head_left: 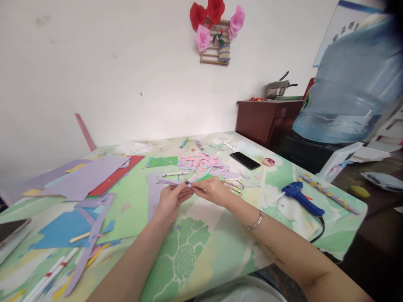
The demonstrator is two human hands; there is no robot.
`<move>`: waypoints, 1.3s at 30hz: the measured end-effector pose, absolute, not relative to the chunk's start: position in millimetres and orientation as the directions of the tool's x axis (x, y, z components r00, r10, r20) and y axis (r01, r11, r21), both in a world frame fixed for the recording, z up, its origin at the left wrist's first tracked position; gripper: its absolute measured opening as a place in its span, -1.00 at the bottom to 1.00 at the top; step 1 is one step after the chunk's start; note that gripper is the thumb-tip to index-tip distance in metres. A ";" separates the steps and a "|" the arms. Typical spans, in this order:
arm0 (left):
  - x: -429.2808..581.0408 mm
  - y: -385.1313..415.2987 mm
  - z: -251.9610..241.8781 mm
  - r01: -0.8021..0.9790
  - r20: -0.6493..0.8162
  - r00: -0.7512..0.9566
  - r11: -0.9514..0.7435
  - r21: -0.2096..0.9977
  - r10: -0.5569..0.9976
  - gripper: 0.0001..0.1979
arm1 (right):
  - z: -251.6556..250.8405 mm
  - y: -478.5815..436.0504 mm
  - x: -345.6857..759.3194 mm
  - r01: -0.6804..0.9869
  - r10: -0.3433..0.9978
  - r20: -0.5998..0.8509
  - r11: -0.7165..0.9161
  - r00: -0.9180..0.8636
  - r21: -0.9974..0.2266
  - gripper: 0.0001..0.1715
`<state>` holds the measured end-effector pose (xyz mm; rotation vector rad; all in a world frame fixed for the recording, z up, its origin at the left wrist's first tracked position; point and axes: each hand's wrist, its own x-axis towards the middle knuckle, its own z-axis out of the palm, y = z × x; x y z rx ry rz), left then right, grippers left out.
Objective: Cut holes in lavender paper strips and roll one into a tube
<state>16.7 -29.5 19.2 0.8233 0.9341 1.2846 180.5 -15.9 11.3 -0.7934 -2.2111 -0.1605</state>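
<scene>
A narrow purple paper strip [166, 182] is pinched between my two hands above the table's middle. My left hand [171, 199] grips it with thumb and fingers, its end sticking out to the left. My right hand [211, 190] pinches the strip's other end, the fingertips of both hands nearly meeting. Just beyond my right hand lie gold-handled scissors [234, 184], partly hidden by it. A white marker [175, 174] rests behind the hands, near a heap of pink and purple paper cuttings [204, 162]. Light green paper [132, 209] lies left of my left hand.
Stacked coloured sheets [85, 176] and paper scraps spread over the left side. At right are a black phone [244, 160], a blue glue gun [302, 199] with its cord, and a wrapped stick [330, 195]. A large water bottle [349, 88] stands beyond the table's right edge.
</scene>
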 end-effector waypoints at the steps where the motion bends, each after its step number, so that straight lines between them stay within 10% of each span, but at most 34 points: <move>1: 16.7 -28.9 19.1 -0.406 -0.099 0.038 0.106 0.908 0.994 -0.85 | 11.9 -16.0 180.2 0.584 0.506 0.705 0.796 -0.496 -0.160 -0.75; 8: 14.4 -23.2 15.5 -0.405 -0.030 -0.030 0.015 0.914 0.999 -0.78 | 23.0 -18.0 182.0 0.621 0.685 0.586 0.698 -0.434 -0.357 -0.81; 18: 15.2 -24.1 15.9 -0.366 -0.028 -0.051 0.007 0.931 0.998 -0.82 | 23.6 -16.9 184.3 0.583 0.578 0.558 0.789 -0.595 -0.194 -0.77; 28: 14.6 -22.9 14.3 -0.361 -0.004 -0.034 -0.009 0.932 0.999 -0.77 | 28.2 -19.3 180.6 0.588 0.697 0.521 0.708 -0.492 -0.391 -0.87; 39: 15.0 -23.2 15.6 -0.347 -0.026 -0.028 0.015 0.938 0.999 -0.74 | 24.9 -16.5 183.1 0.569 0.630 0.513 0.767 -0.583 -0.295 -0.79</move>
